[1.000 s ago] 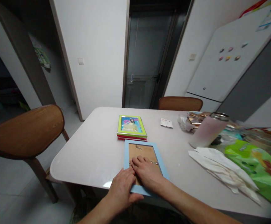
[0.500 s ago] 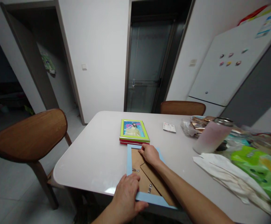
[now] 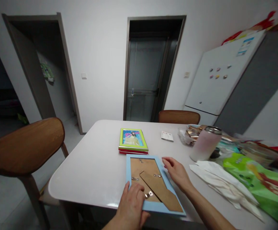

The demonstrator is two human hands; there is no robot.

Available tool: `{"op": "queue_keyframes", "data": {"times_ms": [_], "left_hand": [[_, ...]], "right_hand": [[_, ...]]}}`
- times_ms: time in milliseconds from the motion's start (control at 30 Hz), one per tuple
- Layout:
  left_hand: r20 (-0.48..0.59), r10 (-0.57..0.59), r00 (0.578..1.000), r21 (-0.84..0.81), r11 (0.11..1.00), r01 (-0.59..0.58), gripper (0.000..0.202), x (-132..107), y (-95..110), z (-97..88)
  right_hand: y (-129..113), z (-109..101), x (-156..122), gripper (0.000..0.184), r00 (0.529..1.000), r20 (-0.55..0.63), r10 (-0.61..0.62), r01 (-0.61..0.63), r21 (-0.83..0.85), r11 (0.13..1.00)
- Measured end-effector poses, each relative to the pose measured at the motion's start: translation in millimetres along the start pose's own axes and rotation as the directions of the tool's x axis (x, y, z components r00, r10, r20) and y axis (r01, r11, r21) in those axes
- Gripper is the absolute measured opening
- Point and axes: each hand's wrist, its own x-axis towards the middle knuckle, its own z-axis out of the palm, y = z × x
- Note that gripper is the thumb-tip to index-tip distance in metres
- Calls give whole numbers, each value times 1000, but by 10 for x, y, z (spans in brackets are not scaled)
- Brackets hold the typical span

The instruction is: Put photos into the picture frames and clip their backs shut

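A light-blue picture frame [image 3: 128,166] lies face down at the table's near edge, its brown backboard [image 3: 145,164] and folded stand leg [image 3: 154,185] showing. Several small metal clips sit along the backboard's edges. My left hand [image 3: 131,201] grips the frame's near left corner, fingers over the border and thumb at the front edge. Just off the frame's right side is my right hand [image 3: 177,172], fingers loosely bent and apart, holding nothing. Beyond the blue frame lies a stack with a green picture frame [image 3: 122,137] on top, face up, and red edges beneath it.
A white card [image 3: 167,136] lies right of the stack. Along the right side are a pink tumbler [image 3: 206,143], white gloves or cloth [image 3: 225,183], a green package [image 3: 256,182] and plastic bags. Wooden chairs stand at the left [image 3: 26,145] and far side [image 3: 179,117].
My right hand has left the top of the backboard and moved right, off the frame, uncovering clips at the top and right. My left hand stays on the near left corner. The view has tilted up.
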Motion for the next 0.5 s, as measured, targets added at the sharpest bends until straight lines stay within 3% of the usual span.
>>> {"op": "queue_keyframes", "data": {"times_ms": [67,100,167,200,233,333,400,467,500], "left_hand": [[-109,-15,994,-168,986,-4,27,49,98,-46],[-168,-35,985,-278,961,-14,22,82,162,-51],[-265,-90,960,-519,852,-63,13,159,316,-13],[-291,-119,949,-629,772,-95,10,201,398,24],[-299,-148,943,-718,685,-121,10,243,478,65],[-286,-233,930,-872,466,-152,19,374,648,135],[-285,-287,914,-910,381,-164,39,469,675,110],[-255,-325,911,-931,338,-140,57,562,634,71],[-221,-328,918,-938,329,-108,59,605,594,69]], "right_hand": [[27,-135,-226,42,989,-53,141,-127,205,971],[3,-147,-353,42,974,-17,225,-204,359,911],[-115,-65,-594,38,932,238,273,-362,646,672],[-194,7,-692,39,896,378,233,-442,706,554],[-273,82,-765,40,875,437,210,-483,745,461],[-391,169,-816,43,898,325,295,-410,862,298],[-304,51,-726,57,894,198,401,-341,882,325],[-91,-169,-567,64,882,124,454,-356,807,471],[44,-291,-468,62,889,81,451,-365,721,589]]}}
